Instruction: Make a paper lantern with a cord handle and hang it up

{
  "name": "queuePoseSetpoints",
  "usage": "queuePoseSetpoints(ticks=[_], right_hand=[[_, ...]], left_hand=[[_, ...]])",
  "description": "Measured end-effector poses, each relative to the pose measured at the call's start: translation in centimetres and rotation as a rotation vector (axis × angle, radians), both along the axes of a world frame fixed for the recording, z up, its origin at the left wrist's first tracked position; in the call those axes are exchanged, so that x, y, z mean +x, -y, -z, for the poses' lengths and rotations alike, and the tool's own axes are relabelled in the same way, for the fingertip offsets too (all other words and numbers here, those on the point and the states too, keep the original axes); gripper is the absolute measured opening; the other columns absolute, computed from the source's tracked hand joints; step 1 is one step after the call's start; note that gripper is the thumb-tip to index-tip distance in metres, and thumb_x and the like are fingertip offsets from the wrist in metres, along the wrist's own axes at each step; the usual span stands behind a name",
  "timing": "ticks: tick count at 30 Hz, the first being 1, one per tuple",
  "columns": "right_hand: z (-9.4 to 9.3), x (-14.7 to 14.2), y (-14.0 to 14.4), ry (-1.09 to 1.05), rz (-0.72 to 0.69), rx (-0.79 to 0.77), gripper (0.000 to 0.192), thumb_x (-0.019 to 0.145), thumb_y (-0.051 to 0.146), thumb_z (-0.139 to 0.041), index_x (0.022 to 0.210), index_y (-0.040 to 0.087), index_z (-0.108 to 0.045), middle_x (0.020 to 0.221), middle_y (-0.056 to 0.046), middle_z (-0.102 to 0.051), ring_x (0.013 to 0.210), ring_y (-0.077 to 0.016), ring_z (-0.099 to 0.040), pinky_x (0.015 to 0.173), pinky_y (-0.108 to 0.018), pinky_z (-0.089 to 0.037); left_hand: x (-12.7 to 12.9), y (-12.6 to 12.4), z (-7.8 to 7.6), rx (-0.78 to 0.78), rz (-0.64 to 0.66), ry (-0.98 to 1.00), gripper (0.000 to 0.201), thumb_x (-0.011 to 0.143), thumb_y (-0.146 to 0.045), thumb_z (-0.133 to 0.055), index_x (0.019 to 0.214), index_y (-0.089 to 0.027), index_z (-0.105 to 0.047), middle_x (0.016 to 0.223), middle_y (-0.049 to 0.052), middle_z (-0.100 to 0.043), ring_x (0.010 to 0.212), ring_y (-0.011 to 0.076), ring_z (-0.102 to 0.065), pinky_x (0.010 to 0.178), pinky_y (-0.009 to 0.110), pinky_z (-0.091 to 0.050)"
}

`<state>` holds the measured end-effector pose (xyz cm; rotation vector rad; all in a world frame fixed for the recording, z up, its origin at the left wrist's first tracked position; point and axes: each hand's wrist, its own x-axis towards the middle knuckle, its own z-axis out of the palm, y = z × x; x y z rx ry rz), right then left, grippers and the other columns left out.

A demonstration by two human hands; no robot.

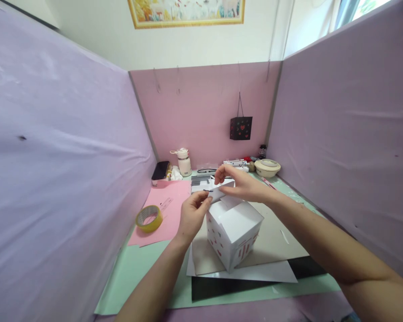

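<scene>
While the left hand (193, 214) pinches one end of a white paper flap (217, 193), the right hand (243, 184) touches its other end; whether that grip is closed, I cannot tell. Just below both stands a white box (243, 219) with red cutouts, on a beige board (275, 239) over the green-covered table (144, 273). Yellow tape (149, 218) lies on pink paper (176, 201) to the left. Purple side walls (70, 156) flank a pink back panel (195, 107), where a black box (241, 128) hangs beneath a gold-framed picture (188, 13) on the white wall (97, 36).
</scene>
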<state>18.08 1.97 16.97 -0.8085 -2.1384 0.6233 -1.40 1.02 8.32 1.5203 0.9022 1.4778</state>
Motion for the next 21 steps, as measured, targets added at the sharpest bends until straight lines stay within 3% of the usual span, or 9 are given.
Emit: queuePoseSetpoints(ticks=[6,11,16,19,21], right_hand=[[0.5,1.1,-1.3,-0.144,0.047,-0.006,0.02,0.077,0.01,-0.049,0.092,0.022,-0.056,0.093,-0.002,-0.064,0.09,-0.0174,-0.059,0.084,-0.035,-0.046],[2.1,1.9,-3.5,-0.301,0.088,-0.244,0.016,0.076,0.015,-0.048,0.086,0.021,-0.059,0.088,-0.001,-0.066,0.086,-0.0163,-0.061,0.086,-0.036,-0.046],[4.3,2.3,-6.2,-0.272,0.004,-0.43,0.026,0.074,0.02,-0.061,0.099,0.022,-0.066,0.112,-0.005,-0.07,0.107,-0.0183,-0.062,0.097,-0.038,-0.046],[5.5,1.6,-7.2,-0.232,-0.11,-0.503,0.047,0.069,0.021,-0.071,0.115,0.025,-0.065,0.128,-0.007,-0.065,0.118,-0.0197,-0.059,0.097,-0.036,-0.047],[6.3,1.1,-7.5,-0.188,-0.176,-0.553,0.05,0.07,0.024,-0.072,0.12,0.026,-0.063,0.129,-0.007,-0.064,0.116,-0.0204,-0.06,0.093,-0.035,-0.05]], left_hand=[[-0.1,0.0,0.0,-0.06,-0.004,0.054,0.022,0.076,-0.035,-0.073,0.091,-0.018,-0.071,0.091,0.006,-0.074,0.086,0.0189,-0.068,0.079,0.03,-0.053],[-0.6,-1.2,0.0,-0.258,0.111,0.148,0.039,0.083,-0.053,-0.061,0.095,-0.017,-0.071,0.097,0.009,-0.073,0.091,0.0203,-0.068,0.077,0.029,-0.053],[-1.2,-3.6,-2.1,-0.538,0.311,0.131,0.055,0.078,-0.067,-0.06,0.086,-0.015,-0.074,0.086,0.013,-0.074,0.078,0.0226,-0.07,0.066,0.031,-0.055],[-1.3,-4.3,-3.6,-0.647,0.41,0.154,0.049,0.078,-0.063,-0.064,0.082,-0.016,-0.075,0.087,0.012,-0.074,0.069,0.0192,-0.068,0.062,0.029,-0.054],[-1.0,-4.4,-4.3,-0.663,0.439,0.173,0.041,0.077,-0.057,-0.069,0.082,-0.017,-0.075,0.088,0.011,-0.075,0.066,0.0161,-0.067,0.061,0.027,-0.052]])
